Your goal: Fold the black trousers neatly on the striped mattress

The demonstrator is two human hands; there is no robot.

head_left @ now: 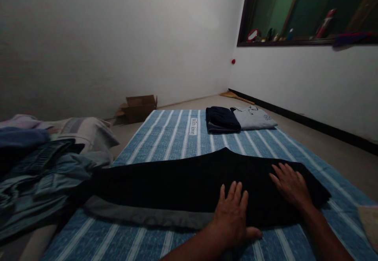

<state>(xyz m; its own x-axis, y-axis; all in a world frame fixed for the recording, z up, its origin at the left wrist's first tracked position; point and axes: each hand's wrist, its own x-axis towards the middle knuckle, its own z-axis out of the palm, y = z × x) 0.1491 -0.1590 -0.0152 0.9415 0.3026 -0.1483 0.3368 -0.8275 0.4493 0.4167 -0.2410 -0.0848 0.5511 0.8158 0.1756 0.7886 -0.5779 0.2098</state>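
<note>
A pair of black trousers [177,178] with a grey strip along the near side lies lengthwise across the blue striped cloth [159,135]. The legs reach left, where their ends meet the clothes pile. My left hand [232,213] rests flat on the near edge of the trousers, its fingers spread and thumb pointing right. Toward the waist end, my right hand [291,184] lies on the black fabric with its fingers stretched out. Neither hand grips anything.
A folded navy garment [222,119] and a folded grey shirt [254,118] sit side by side at the far edge. To the left is a heap of clothes [44,178]. Beyond are a cardboard box [140,107], a broom [236,96] and a window ledge [283,42] with several small items.
</note>
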